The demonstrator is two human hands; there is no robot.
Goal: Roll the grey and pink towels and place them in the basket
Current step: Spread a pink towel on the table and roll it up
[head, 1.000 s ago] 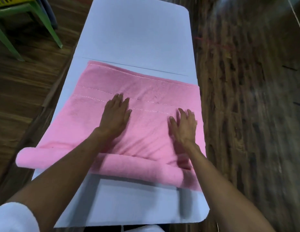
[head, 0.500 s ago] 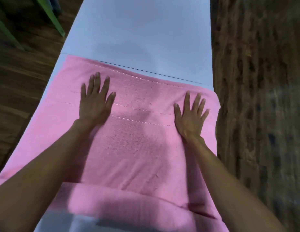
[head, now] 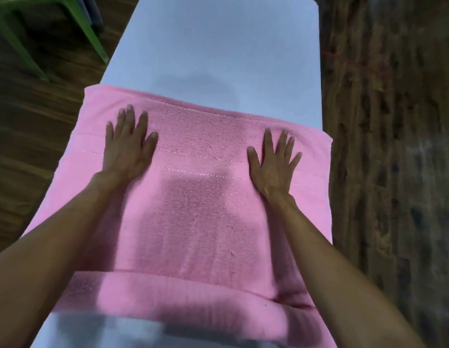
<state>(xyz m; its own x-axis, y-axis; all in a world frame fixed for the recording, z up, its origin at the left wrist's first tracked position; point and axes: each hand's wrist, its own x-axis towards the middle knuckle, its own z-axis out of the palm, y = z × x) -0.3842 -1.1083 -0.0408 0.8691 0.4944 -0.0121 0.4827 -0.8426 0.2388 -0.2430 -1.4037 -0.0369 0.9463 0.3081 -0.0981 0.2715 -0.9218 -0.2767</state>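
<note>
White table [head: 218,46], pink towel [head: 200,222], flat hands

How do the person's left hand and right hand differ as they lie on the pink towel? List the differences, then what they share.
1. The left hand lies near the pink towel's left side; the right hand lies near its right side.
2. The left hand reaches nearer the towel's far edge than the right hand.
3. The left hand's fingers lie closer together; the right hand's are splayed.

Shared: both lie flat, palms down, gripping nothing.

Dark wooden floor [head: 394,172] around a white table [head: 218,46]; green chair legs [head: 90,33] stand beside.
</note>
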